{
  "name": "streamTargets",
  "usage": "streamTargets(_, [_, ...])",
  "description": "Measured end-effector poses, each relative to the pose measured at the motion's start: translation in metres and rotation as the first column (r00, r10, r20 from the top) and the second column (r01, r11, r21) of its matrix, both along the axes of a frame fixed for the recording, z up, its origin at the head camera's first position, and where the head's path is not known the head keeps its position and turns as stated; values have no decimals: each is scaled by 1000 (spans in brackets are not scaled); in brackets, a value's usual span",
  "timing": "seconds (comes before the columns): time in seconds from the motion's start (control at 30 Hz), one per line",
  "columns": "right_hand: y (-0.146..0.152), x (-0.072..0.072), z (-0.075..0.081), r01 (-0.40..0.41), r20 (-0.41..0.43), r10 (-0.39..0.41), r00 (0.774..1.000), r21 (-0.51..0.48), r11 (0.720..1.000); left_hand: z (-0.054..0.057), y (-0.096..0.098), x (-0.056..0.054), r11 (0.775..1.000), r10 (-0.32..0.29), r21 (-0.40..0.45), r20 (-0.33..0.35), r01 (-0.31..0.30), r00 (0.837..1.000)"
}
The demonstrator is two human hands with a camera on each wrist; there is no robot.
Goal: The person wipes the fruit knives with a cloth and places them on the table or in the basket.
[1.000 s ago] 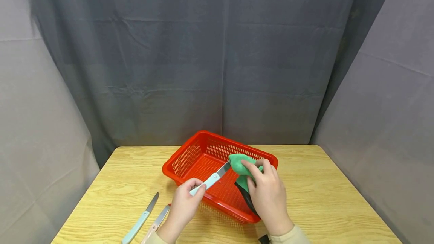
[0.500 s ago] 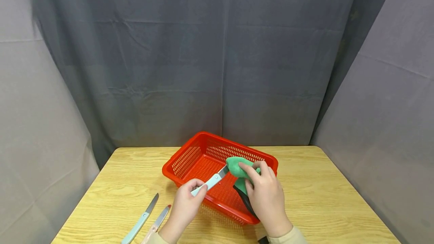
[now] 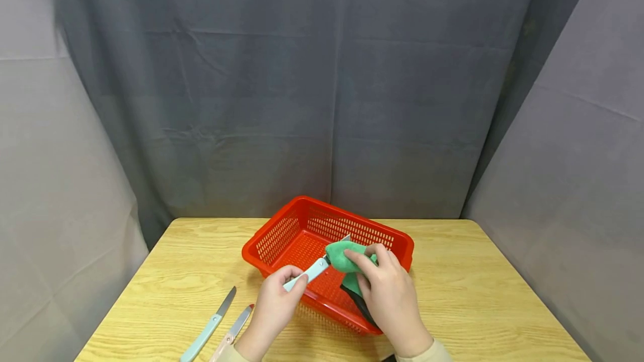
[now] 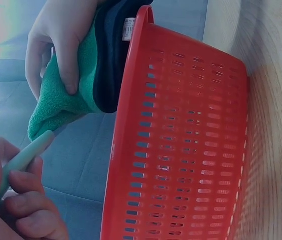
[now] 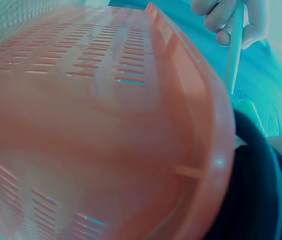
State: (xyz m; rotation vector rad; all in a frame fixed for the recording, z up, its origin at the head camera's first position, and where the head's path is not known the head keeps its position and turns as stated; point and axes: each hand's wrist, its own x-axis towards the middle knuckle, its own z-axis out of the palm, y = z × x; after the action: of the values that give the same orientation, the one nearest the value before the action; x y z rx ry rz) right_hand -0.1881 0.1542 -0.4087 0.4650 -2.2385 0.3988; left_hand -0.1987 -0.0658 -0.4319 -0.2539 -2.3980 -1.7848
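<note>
In the head view my left hand (image 3: pixel 275 301) grips the pale blue handle of a knife (image 3: pixel 313 271), which points up and to the right over a red basket (image 3: pixel 329 312). My right hand (image 3: pixel 391 298) pinches a green cloth (image 3: pixel 342 257) with a dark edge around the blade near the handle. Only the blade's tip shows past the cloth. The left wrist view has the cloth (image 4: pixel 63 95) folded against the end of the handle (image 4: pixel 28 159), beside the basket's rim. In the right wrist view the basket wall hides most of the cloth.
Two more knives lie on the wooden table (image 3: pixel 483 295) left of the basket: one with a pale blue handle (image 3: pixel 203 337), one with a pink handle (image 3: pixel 223 345) and a red tip. A grey curtain (image 3: pixel 251 99) hangs behind the table.
My right hand has slid the cloth down and left along the blade toward the handle, so the blade's tip now shows beyond it. The left hand stays nearly still.
</note>
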Motion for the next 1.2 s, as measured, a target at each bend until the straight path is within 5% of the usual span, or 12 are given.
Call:
streamTargets(0.43, [0,-1,-1,-1,-7,1,1000,-4,1000,3,-1,3,1000,-10,2,10,10,1000])
streamTargets(1.2, [6,-2,3,158,-6,-160,987,-116,981,4,-1,4,1000,-25,5,15,24,1000])
